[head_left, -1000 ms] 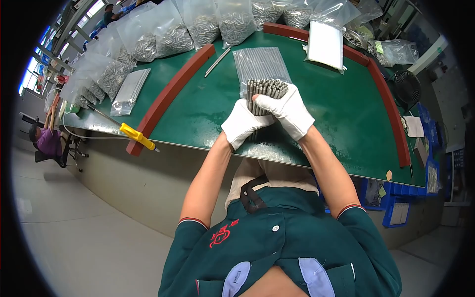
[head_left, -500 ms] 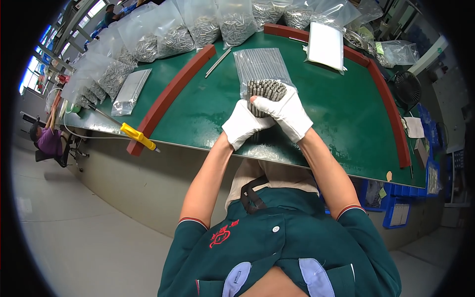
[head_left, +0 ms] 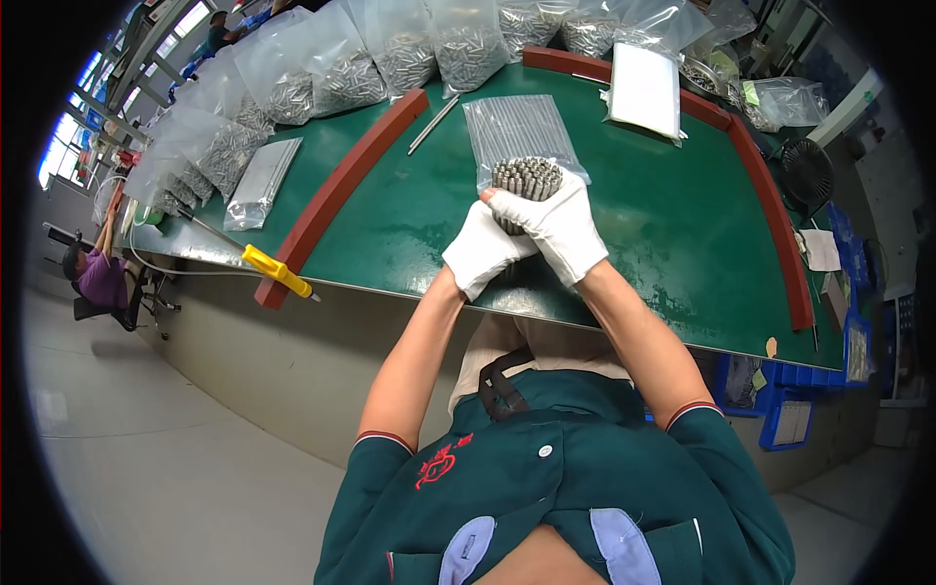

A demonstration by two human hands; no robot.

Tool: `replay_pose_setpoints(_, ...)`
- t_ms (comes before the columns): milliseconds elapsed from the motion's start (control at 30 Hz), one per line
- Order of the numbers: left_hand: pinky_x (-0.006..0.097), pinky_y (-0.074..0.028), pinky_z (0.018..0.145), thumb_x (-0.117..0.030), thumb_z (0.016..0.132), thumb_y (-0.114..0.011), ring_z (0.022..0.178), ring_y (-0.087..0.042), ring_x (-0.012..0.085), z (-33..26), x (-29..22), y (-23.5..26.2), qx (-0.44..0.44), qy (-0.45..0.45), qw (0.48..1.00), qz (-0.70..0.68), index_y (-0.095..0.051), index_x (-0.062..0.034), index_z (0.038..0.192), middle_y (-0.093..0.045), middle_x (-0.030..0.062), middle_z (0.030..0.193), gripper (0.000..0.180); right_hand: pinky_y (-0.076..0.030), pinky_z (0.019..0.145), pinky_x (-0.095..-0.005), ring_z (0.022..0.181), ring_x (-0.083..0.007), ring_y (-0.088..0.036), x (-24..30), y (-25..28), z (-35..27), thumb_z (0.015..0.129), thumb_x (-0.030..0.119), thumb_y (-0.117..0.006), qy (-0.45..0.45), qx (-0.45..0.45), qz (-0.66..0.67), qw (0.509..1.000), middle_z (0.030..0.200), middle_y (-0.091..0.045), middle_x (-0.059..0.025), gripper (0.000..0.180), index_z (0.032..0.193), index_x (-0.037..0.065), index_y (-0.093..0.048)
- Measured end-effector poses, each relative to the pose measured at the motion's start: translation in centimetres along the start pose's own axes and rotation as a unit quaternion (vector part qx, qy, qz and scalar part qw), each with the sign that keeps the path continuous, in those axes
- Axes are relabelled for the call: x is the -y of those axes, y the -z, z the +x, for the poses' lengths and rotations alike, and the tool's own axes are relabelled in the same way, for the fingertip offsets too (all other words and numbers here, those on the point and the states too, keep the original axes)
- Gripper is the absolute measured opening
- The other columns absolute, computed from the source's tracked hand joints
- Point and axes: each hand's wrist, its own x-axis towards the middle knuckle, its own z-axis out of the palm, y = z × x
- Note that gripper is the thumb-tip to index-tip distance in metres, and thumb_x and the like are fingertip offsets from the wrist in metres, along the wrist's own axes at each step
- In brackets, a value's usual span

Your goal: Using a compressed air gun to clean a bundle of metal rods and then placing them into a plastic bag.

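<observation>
A thick bundle of metal rods [head_left: 526, 179] stands with its ends toward me, squeezed between both white-gloved hands above the green table. My left hand [head_left: 486, 244] is closed round its near left side, thumb up along the rods. Across the right and near side wraps my right hand [head_left: 558, 226], its thumb reaching over to the left. The gloves hide the lower part of the bundle. Just beyond it, a clear plastic bag of long grey rods [head_left: 522, 127] lies flat on the table.
Red bars [head_left: 351, 190] border the work area left and right. A yellow-handled screwdriver [head_left: 277, 270] sticks out past the near edge. Filled bags of metal pieces [head_left: 405, 60] line the back. Two loose rods [head_left: 433, 125], a white stack [head_left: 643, 93] and a black fan [head_left: 804, 171] are around.
The rods sit closer together, their ends more even. My right thumb has shifted left across the bundle, and both hands remain round it.
</observation>
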Motion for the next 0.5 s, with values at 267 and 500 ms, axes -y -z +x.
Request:
replay_pose_setpoints(267, 0.025, -0.049, 0.067, -0.003, 0.068, -0.071, 0.077, -0.058, 0.0086, -0.4, 0.0, 0.4, 0.009, 0.036, 0.999, -0.003, -0.062, 0.0029, 0.094, -0.065, 0.0043, 0.086, 0.028, -0.045, 0.058, -0.0222, 0.063, -0.0057, -0.054, 0.2, -0.6, -0.3, 0.074, 0.010, -0.071, -0.018, -0.019, 0.044, 0.999, 0.072, -0.061, 0.0009, 0.011, 0.080, 0.003, -0.066)
replay_pose_setpoints(500, 0.025, -0.049, 0.070, -0.002, 0.067, -0.071, 0.080, -0.059, 0.0096, -0.3, 0.2, 0.6, 0.010, 0.028, 1.000, -0.001, -0.061, 0.0029, 0.097, -0.065, 0.0050, 0.090, 0.032, -0.046, 0.060, -0.0227, 0.065, -0.0063, -0.055, -0.2, -1.2, -0.2, 0.073, 0.008, -0.072, 0.003, -0.035, 0.033, 0.999, 0.074, -0.062, 0.0005, 0.012, 0.081, 0.003, -0.065)
